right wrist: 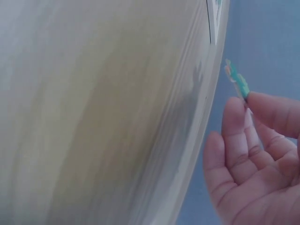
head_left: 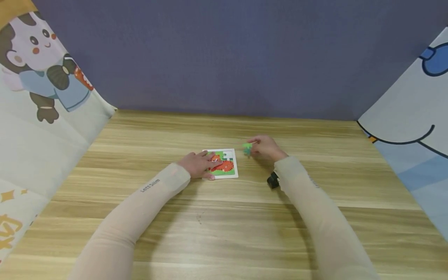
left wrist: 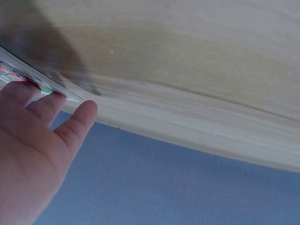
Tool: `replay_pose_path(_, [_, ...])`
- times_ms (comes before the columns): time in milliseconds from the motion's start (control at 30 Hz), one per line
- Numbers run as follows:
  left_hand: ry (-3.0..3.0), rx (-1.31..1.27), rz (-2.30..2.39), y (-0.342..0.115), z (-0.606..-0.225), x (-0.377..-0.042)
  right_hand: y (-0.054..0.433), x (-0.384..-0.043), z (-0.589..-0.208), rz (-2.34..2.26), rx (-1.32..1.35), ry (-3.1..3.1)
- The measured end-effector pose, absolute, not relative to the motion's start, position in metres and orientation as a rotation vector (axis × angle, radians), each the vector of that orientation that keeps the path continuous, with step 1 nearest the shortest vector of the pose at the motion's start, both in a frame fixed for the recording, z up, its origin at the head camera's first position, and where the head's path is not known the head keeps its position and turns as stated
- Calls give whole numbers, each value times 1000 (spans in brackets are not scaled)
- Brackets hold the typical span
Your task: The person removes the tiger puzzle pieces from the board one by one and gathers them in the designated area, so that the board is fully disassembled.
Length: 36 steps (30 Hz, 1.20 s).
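Note:
A small square jigsaw puzzle (head_left: 227,173) with a white frame and an orange tiger on green lies on the table. A white gap shows near its upper right corner. My left hand (head_left: 197,165) rests on the puzzle's left side with fingers spread, covering part of the tiger. In the left wrist view, fingertips (left wrist: 55,99) lie along the frame's edge. To the right of the puzzle, my right hand (head_left: 266,147) pinches a green and teal puzzle piece (head_left: 247,148) between thumb and fingers. The right wrist view shows the piece (right wrist: 240,84) almost edge-on, raised off the table.
A wooden table (head_left: 224,233) spreads under both arms. Partly behind the right sleeve is a small black object (head_left: 273,181). A dark blue-grey panel (head_left: 224,58) stands along the far edge, and printed cartoon cloths (head_left: 31,147) hang at either side.

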<state>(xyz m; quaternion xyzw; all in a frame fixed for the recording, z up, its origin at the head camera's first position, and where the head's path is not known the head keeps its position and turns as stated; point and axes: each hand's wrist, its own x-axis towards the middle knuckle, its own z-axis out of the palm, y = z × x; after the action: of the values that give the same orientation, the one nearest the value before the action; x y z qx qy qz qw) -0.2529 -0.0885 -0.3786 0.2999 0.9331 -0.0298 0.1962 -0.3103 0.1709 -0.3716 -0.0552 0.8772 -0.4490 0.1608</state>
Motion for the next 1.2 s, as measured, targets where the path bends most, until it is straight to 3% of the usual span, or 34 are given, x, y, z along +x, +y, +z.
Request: replay_pose_path(1200, [2570, 827, -133, -97, -376, -243, 228, -296, -368, -1503, -8, 2354])
